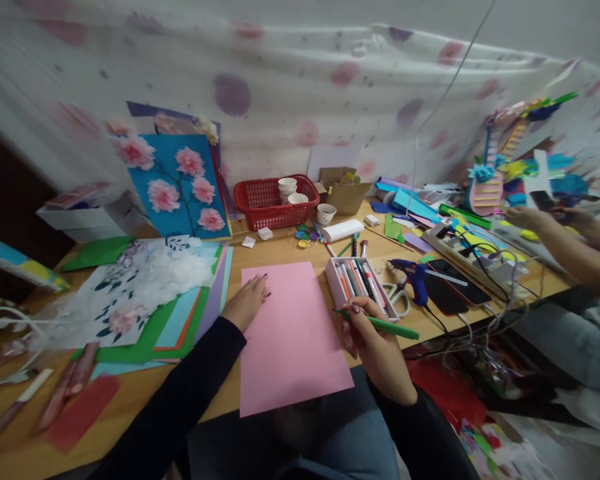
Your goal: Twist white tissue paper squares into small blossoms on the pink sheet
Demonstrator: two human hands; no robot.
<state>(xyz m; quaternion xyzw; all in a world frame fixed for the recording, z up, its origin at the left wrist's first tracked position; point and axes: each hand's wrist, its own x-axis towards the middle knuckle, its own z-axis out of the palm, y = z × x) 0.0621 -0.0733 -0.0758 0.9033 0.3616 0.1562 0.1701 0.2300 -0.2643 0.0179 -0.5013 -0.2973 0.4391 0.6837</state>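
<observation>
A pink sheet of paper (295, 333) lies on the table and juts out over its front edge. My left hand (250, 301) rests flat on the sheet's upper left part, fingers stretched out. In my right hand (373, 340) is a green marker (393, 327), pinched between thumb and fingers just off the sheet's right side. Its thin tip points left, toward the paper. Right behind that hand stands a white box of markers (336, 283), filled with several pens. Scissors (401, 301) lie beside the box, partly hidden by it.
A blue glue gun (416, 277), phones (463, 280) and a cabled power strip (447, 241) lie to the right. Coloured sheets (213, 300) with white fluff (183, 275) cover the left. Behind are a red basket (260, 217) and a flower picture (173, 163). Another person's hands (535, 220) are at far right.
</observation>
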